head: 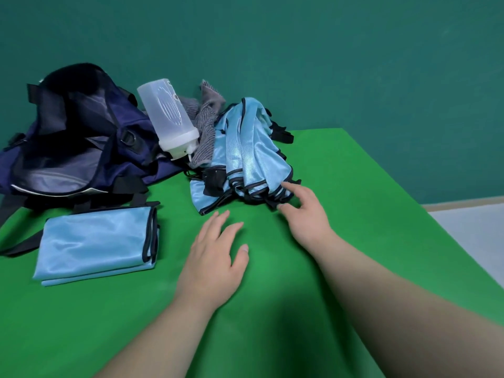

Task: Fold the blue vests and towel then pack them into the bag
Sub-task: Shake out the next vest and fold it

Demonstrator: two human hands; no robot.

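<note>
The task looks to be in its early part. One folded stack of blue vest (95, 241) lies flat on the green surface (272, 309) at the near left, just in front of the bag (71, 143); whether it is one vest or two I cannot tell. The rest of the blue vests (245, 154) sit in a loose, unfolded heap at the middle, with black trim and straps hanging out. The grey towel (204, 126) is crumpled behind that heap, beside a clear plastic bottle (170, 118) that leans on the bag. The bag gapes open on its side, and nothing blue shows inside it, so packing appears not yet begun. The right hand (305, 216) reaches to the near edge of the heap, its fingers (293, 190) loosely spread, the forefinger at the hem and the thumb just below it, pinching nothing that I can make out. The left hand (215, 260) hovers low over bare surface, fingers (218, 227) straight and close together, thumb apart. Left to do, by my judgement: fold the heap, fold the towel, then pack everything.
</note>
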